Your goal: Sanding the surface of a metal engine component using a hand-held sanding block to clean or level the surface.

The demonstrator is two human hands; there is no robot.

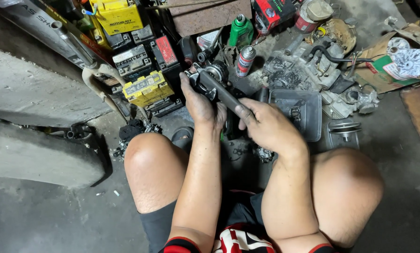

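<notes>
A dark, greasy metal part (213, 83) with a round head and a long shaft is held up in front of me, over the floor between my knees. My left hand (201, 105) grips its upper end just below the round head. My right hand (265, 125) is closed around the lower end of the shaft. Both hands are black with grease.
Several batteries (146, 87) are stacked at the back left. A green bottle (241, 31), a spray can (245, 61), an engine block (308, 68), a grey tray (313, 100) and cardboard (383, 70) lie ahead. A concrete step (32, 122) runs along my left.
</notes>
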